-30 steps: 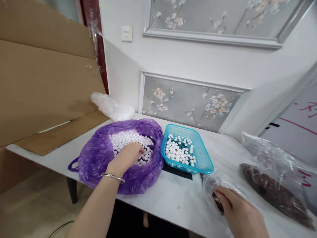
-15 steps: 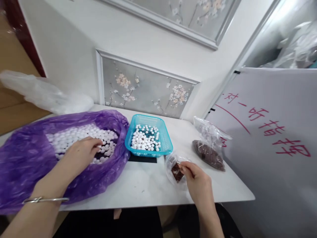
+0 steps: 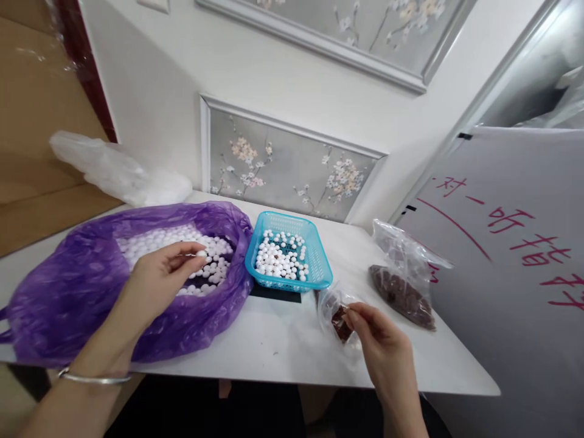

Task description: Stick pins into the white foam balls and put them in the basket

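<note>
Above a purple plastic bag (image 3: 191, 328) full of white balls (image 3: 216, 271), my left hand (image 3: 159, 283) pinches one white ball (image 3: 201, 253) between thumb and fingertips. My right hand (image 3: 383, 340) has its thumb and fingers pressed together at a small clear bag (image 3: 329, 313) with dark brown bits (image 3: 341, 325) inside; what the fingertips hold is too small to make out. Between the hands, farther back, a blue plastic basket (image 3: 319, 255) contains many white balls. Its front edge rests near a flat black piece (image 3: 276, 294).
A larger clear bag of brown material (image 3: 401, 295) lies at the right of the white table (image 3: 246, 359). White plastic wrapping (image 3: 123, 176) and a cardboard box (image 3: 41, 121) stand back left. A whiteboard (image 3: 502, 322) with red writing borders the right side.
The camera view has shifted, so the scene sits farther right. My left hand has lifted a little from the balls with one pinched. My right hand stays at the small clear bag.
</note>
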Demonstrator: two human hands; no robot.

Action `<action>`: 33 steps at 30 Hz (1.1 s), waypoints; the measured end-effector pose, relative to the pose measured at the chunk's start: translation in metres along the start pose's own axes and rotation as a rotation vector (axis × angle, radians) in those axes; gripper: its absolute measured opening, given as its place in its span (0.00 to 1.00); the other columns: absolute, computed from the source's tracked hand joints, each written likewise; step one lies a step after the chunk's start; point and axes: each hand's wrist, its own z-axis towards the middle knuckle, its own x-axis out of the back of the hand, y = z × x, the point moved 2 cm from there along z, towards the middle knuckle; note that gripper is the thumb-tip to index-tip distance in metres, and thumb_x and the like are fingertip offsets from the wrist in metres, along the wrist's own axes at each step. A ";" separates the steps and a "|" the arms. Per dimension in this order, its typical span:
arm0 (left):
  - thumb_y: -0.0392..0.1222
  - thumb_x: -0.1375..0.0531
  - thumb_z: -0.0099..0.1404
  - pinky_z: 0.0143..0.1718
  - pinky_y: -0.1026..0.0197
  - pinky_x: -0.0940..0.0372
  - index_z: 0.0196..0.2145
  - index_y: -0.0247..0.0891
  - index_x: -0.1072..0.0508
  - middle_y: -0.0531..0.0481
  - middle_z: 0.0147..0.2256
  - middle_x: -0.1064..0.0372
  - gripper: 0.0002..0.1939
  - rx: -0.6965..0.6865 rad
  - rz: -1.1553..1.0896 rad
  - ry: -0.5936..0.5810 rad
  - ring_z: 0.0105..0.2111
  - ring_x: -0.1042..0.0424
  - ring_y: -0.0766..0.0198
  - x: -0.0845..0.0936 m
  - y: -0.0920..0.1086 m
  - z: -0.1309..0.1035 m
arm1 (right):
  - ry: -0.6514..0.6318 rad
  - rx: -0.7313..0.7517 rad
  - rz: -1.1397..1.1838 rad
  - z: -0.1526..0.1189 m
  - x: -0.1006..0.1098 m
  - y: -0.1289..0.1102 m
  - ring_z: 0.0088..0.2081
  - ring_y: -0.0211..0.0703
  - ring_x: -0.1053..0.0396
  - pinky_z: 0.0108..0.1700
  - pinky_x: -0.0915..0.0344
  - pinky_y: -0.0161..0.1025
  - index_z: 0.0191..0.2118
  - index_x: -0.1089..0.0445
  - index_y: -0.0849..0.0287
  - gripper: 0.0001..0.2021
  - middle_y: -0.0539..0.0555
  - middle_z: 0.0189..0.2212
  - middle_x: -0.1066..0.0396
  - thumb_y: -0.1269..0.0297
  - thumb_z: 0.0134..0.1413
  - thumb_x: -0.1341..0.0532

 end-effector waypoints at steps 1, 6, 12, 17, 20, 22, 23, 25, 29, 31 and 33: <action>0.48 0.32 0.55 0.39 0.62 0.31 0.41 0.40 0.22 0.54 0.33 0.22 0.16 0.026 -0.112 -0.016 0.35 0.24 0.58 -0.004 0.003 -0.007 | -0.028 -0.003 0.061 -0.003 -0.002 -0.003 0.32 0.49 0.26 0.36 0.30 0.44 0.34 0.24 0.56 0.12 0.55 0.29 0.23 0.52 0.51 0.34; 0.47 0.25 0.47 0.35 0.69 0.27 0.34 0.39 0.18 0.51 0.32 0.20 0.17 0.312 -0.642 -0.284 0.30 0.22 0.67 -0.038 0.030 -0.053 | -0.188 -0.030 0.434 -0.026 -0.019 -0.031 0.26 0.38 0.28 0.31 0.30 0.35 0.32 0.25 0.55 0.10 0.50 0.25 0.26 0.54 0.54 0.32; 0.38 0.24 0.49 0.33 0.75 0.27 0.32 0.34 0.17 0.50 0.30 0.20 0.12 0.699 -1.146 -0.659 0.28 0.22 0.72 -0.066 0.053 -0.098 | -0.346 -0.138 0.725 -0.057 -0.042 -0.062 0.26 0.33 0.29 0.32 0.31 0.30 0.32 0.22 0.54 0.05 0.48 0.25 0.25 0.60 0.54 0.30; 0.35 0.26 0.53 0.34 0.74 0.26 0.31 0.34 0.17 0.50 0.30 0.20 0.07 0.692 -1.186 -0.674 0.28 0.21 0.72 -0.066 0.048 -0.103 | -0.489 -0.089 0.863 -0.062 -0.052 -0.066 0.29 0.35 0.25 0.33 0.28 0.32 0.36 0.21 0.53 0.05 0.50 0.30 0.21 0.60 0.59 0.34; 0.34 0.27 0.54 0.33 0.73 0.26 0.31 0.34 0.18 0.51 0.27 0.21 0.06 0.648 -1.160 -0.704 0.29 0.21 0.70 -0.066 0.048 -0.103 | -0.515 -0.075 0.876 -0.060 -0.056 -0.065 0.27 0.33 0.26 0.33 0.30 0.30 0.34 0.22 0.54 0.07 0.50 0.28 0.22 0.62 0.62 0.36; 0.34 0.27 0.53 0.33 0.73 0.26 0.31 0.34 0.18 0.52 0.27 0.21 0.06 0.627 -1.145 -0.715 0.29 0.21 0.69 -0.066 0.049 -0.103 | -0.502 -0.121 0.866 -0.060 -0.057 -0.065 0.27 0.33 0.27 0.33 0.30 0.30 0.33 0.23 0.55 0.05 0.48 0.27 0.23 0.64 0.61 0.35; 0.34 0.27 0.53 0.33 0.73 0.26 0.31 0.34 0.17 0.52 0.27 0.21 0.06 0.624 -1.141 -0.718 0.28 0.21 0.69 -0.066 0.049 -0.103 | -0.501 -0.135 0.869 -0.061 -0.058 -0.067 0.28 0.33 0.27 0.34 0.30 0.30 0.34 0.24 0.55 0.04 0.48 0.27 0.24 0.64 0.60 0.34; 0.35 0.27 0.53 0.34 0.73 0.26 0.31 0.34 0.17 0.51 0.27 0.21 0.06 0.626 -1.140 -0.722 0.28 0.21 0.70 -0.067 0.050 -0.104 | -0.493 -0.162 0.877 -0.062 -0.057 -0.070 0.29 0.35 0.26 0.35 0.30 0.32 0.35 0.24 0.54 0.02 0.48 0.28 0.23 0.64 0.58 0.33; 0.36 0.27 0.54 0.34 0.74 0.27 0.32 0.34 0.17 0.50 0.27 0.20 0.06 0.641 -1.160 -0.721 0.29 0.21 0.70 -0.066 0.047 -0.104 | -0.458 -0.224 0.845 -0.065 -0.054 -0.076 0.30 0.38 0.25 0.37 0.28 0.36 0.37 0.22 0.54 0.05 0.50 0.29 0.21 0.62 0.53 0.30; 0.36 0.27 0.54 0.35 0.74 0.27 0.32 0.34 0.17 0.49 0.27 0.20 0.07 0.641 -1.162 -0.717 0.30 0.21 0.69 -0.066 0.045 -0.104 | -0.460 -0.217 0.830 -0.065 -0.054 -0.076 0.29 0.37 0.25 0.37 0.28 0.35 0.34 0.21 0.54 0.04 0.50 0.30 0.20 0.64 0.51 0.28; 0.37 0.27 0.54 0.35 0.73 0.27 0.33 0.35 0.17 0.48 0.28 0.20 0.08 0.634 -1.150 -0.718 0.30 0.21 0.68 -0.065 0.043 -0.104 | -0.474 -0.192 0.842 -0.065 -0.055 -0.074 0.29 0.36 0.26 0.36 0.28 0.34 0.31 0.20 0.52 0.03 0.49 0.31 0.20 0.65 0.50 0.27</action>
